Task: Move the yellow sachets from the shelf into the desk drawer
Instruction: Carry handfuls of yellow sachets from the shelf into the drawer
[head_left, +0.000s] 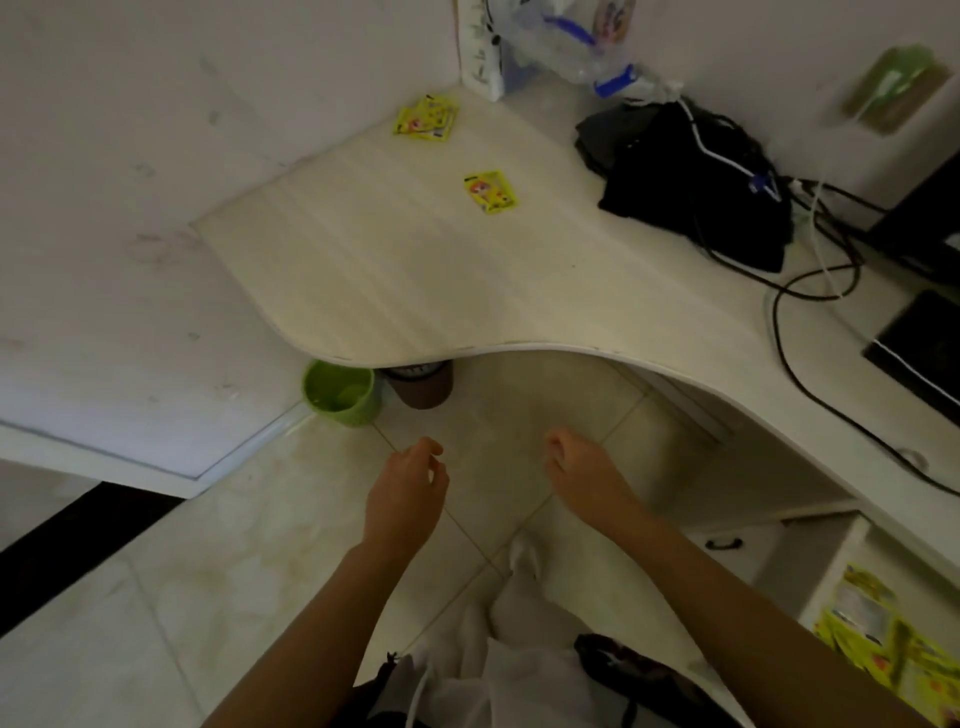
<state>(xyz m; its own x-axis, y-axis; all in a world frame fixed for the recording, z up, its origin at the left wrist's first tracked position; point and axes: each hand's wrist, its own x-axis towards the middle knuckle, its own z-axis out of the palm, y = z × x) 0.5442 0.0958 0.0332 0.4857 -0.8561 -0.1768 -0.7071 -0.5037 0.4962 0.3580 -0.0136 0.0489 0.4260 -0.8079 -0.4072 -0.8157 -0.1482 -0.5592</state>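
Head view, flat glossy yellow sachets (490, 192), curved pale desk (363, 270)

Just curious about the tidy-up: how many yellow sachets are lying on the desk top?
2 spots: a small overlapping pile, count unclear, by the wall corner, and a single sachet mid-desk. More yellow packets show lower right.

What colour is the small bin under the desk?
Light green bin, seen in the head view.

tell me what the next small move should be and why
Probably reach the right hand forward to the single yellow sachet on the desk. Both it and the left hand hold nothing, and that sachet lies nearer than the pile in the corner.
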